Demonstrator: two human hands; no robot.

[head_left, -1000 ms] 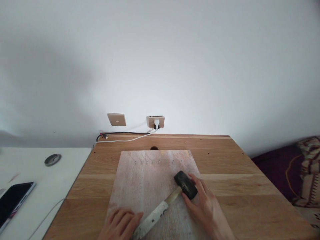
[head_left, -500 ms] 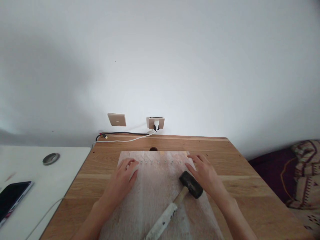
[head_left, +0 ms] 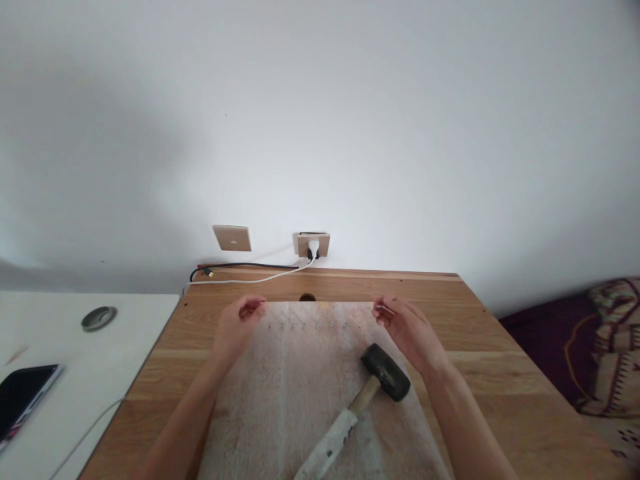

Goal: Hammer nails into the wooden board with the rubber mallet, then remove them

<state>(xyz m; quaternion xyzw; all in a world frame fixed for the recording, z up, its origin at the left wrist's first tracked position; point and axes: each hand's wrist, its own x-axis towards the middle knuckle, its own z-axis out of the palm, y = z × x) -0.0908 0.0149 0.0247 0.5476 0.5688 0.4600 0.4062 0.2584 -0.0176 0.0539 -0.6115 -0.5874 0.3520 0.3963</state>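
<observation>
My left hand (head_left: 235, 330) is at the far left corner of a worn whitish wooden board (head_left: 300, 380), thumb and fingers curled into a pinch. At the far right corner my right hand (head_left: 413, 333) is closed in a similar pinch. Whatever lies between the fingertips is too small to make out in either hand. Between the hands, a row of small pale nail-like pins (head_left: 317, 325) runs along the board's far end, with a dark dot at each side. A black-headed mallet (head_left: 385, 373) rests on the board, nearer my right hand, its handle pointing toward me.
The board lies on a wooden table (head_left: 490, 380) against a white wall. White and black cables (head_left: 250, 281) run along the back to a wall socket (head_left: 320, 245). On the left, a white table (head_left: 65, 333) holds a round grey lid-like object (head_left: 99, 319) and a dark tablet-like device (head_left: 25, 397).
Both hands have moved outward and away from me, toward the board's far corners. Their fingers, spread beside the pins before, have drawn together into pinches. The mallet stays on the board.
</observation>
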